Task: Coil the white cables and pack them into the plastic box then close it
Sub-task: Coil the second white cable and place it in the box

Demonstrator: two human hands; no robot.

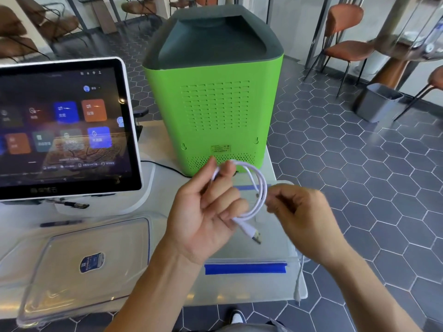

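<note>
A white cable [260, 188] is looped into a small coil, its USB plug [254, 234] sticking out below. My left hand [206, 212] grips the coil's left side, palm up, with the loops between its fingers. My right hand [297, 212] pinches the coil's right side. Both hands hover above the clear plastic box [271, 250], which has blue clips [245, 269] at its near and far edges. The box's clear lid [72, 271] lies flat to the left, with a blue label on it. A second white cable [298, 283] hangs over the box's right edge.
A green machine [213, 109] stands on the white table [167, 195] right behind the box. A touchscreen terminal [64, 125] fills the left, with pens [69, 204] at its base. Chairs and a grey bin [376, 101] stand on the tiled floor to the right.
</note>
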